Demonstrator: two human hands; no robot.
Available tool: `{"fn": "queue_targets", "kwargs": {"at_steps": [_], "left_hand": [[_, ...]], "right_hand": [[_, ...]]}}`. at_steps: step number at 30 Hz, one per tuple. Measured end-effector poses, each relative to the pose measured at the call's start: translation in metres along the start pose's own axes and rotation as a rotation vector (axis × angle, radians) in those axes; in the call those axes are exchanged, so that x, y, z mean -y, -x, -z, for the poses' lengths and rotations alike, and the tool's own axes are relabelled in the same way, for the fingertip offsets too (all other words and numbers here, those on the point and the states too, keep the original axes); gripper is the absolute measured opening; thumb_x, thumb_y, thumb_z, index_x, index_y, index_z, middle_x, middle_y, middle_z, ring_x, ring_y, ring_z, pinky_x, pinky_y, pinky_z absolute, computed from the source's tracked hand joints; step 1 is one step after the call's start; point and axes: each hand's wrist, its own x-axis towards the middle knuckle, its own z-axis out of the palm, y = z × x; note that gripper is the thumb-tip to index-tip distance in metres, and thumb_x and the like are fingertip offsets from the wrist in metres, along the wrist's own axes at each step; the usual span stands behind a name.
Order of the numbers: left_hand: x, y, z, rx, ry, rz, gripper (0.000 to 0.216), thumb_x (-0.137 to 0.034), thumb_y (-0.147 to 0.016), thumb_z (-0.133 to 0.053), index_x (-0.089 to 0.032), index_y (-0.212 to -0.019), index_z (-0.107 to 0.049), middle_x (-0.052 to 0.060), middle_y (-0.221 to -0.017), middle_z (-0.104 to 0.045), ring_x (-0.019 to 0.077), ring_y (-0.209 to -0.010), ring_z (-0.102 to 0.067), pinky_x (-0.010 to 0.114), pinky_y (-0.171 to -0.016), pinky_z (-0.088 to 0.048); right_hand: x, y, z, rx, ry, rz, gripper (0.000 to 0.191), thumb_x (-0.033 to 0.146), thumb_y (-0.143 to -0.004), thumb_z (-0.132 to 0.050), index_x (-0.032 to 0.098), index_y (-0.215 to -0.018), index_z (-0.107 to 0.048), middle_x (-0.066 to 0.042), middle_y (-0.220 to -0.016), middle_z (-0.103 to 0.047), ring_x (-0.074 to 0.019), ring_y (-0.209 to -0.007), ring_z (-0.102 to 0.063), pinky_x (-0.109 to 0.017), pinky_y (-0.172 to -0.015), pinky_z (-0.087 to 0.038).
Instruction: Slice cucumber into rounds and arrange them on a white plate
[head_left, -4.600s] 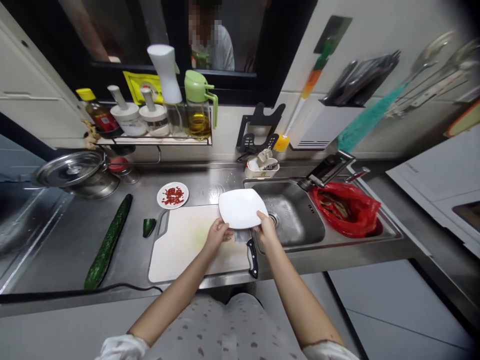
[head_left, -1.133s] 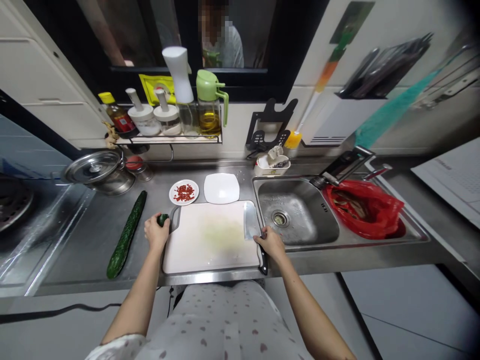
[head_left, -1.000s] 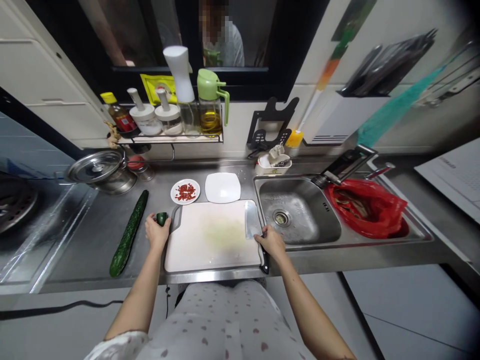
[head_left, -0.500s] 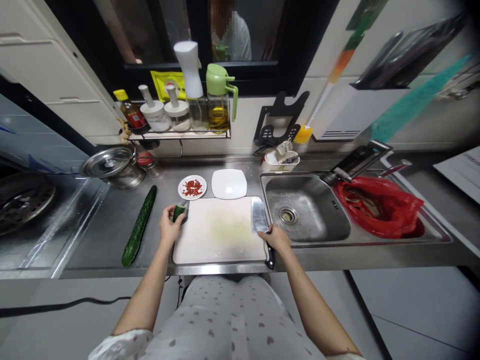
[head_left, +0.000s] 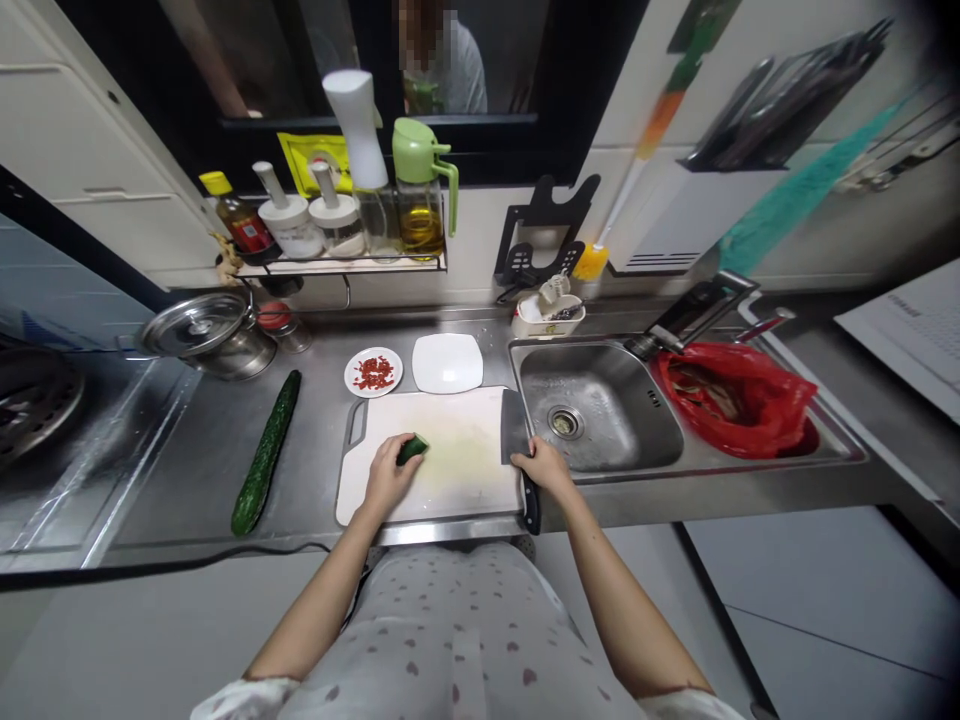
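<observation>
My left hand (head_left: 390, 477) is closed around a short cut piece of cucumber (head_left: 412, 449), which it holds over the left-middle part of the white cutting board (head_left: 457, 495). At the board's right edge lies a kitchen knife (head_left: 513, 425) with a wide blade pointing away from me and a black handle towards me. My right hand (head_left: 547, 466) grips this knife where blade and handle meet, thumb on the near side. A long whole cucumber (head_left: 266, 455) rests on the steel counter left of the board.
Behind the board stand a small plate of chopped red bits (head_left: 374, 373) and a white square plate (head_left: 448, 363). The sink (head_left: 600, 410) is to the right, with a red plastic bag (head_left: 739, 400) beyond it. A lidded pot (head_left: 214, 340) stands back left, below a bottle rack (head_left: 341, 268).
My left hand has carried the cucumber piece from the board's left edge rightwards over the board. My right hand stays at the knife, whose blade looks darker now. The view has shifted slightly.
</observation>
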Motion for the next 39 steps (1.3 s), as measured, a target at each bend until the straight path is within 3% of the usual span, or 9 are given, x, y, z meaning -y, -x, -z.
{"fn": "queue_targets", "kwargs": {"at_steps": [6, 11, 17, 25, 39], "left_hand": [[-0.005, 0.008, -0.015, 0.001, -0.065, -0.088, 0.032, -0.033, -0.086, -0.059, -0.023, -0.117, -0.059, 0.008, -0.112, -0.064, 0.0226, -0.107, -0.057, 0.04, -0.096, -0.045], [-0.008, 0.012, -0.02, -0.09, -0.074, -0.075, 0.028, -0.032, -0.09, -0.053, -0.023, -0.114, -0.063, 0.009, -0.114, -0.061, 0.0221, -0.109, -0.056, 0.04, -0.097, -0.045], [-0.004, 0.014, -0.027, -0.144, -0.063, -0.101, 0.027, -0.029, -0.093, -0.048, -0.022, -0.11, -0.067, 0.008, -0.102, -0.062, 0.019, -0.1, -0.058, 0.036, -0.092, -0.048], [-0.001, 0.015, -0.03, -0.141, -0.104, -0.128, 0.027, -0.029, -0.092, -0.049, -0.023, -0.11, -0.068, 0.009, -0.102, -0.061, 0.019, -0.1, -0.058, 0.035, -0.09, -0.048], [0.001, 0.014, -0.031, -0.181, -0.115, -0.174, 0.024, -0.027, -0.092, -0.052, -0.023, -0.109, -0.068, 0.007, -0.097, -0.061, 0.018, -0.097, -0.057, 0.034, -0.086, -0.05]], "right_hand": [[0.011, 0.007, 0.004, 0.0, 0.007, 0.023, 0.017, 0.027, -0.078, -0.055, 0.021, -0.093, -0.057, -0.002, -0.082, -0.066, -0.0169, -0.074, -0.058, -0.024, -0.057, -0.028], [0.028, 0.018, 0.007, 0.01, 0.106, 0.063, 0.023, 0.028, -0.085, -0.049, 0.021, -0.106, -0.056, -0.006, -0.091, -0.068, -0.0199, -0.081, -0.061, -0.025, -0.061, -0.03], [0.06, 0.038, 0.005, 0.099, 0.215, 0.232, 0.027, 0.036, -0.094, -0.042, 0.021, -0.109, -0.058, -0.01, -0.1, -0.07, -0.0217, -0.094, -0.063, -0.026, -0.071, -0.036], [0.097, 0.066, -0.003, 0.21, 0.291, 0.407, 0.03, 0.03, -0.098, -0.033, 0.019, -0.112, -0.057, -0.013, -0.102, -0.07, -0.0232, -0.097, -0.064, -0.029, -0.078, -0.04], [0.111, 0.075, -0.01, 0.202, 0.332, 0.44, 0.03, 0.027, -0.098, -0.03, 0.017, -0.111, -0.056, -0.013, -0.099, -0.07, -0.0233, -0.096, -0.065, -0.03, -0.079, -0.044]]}}
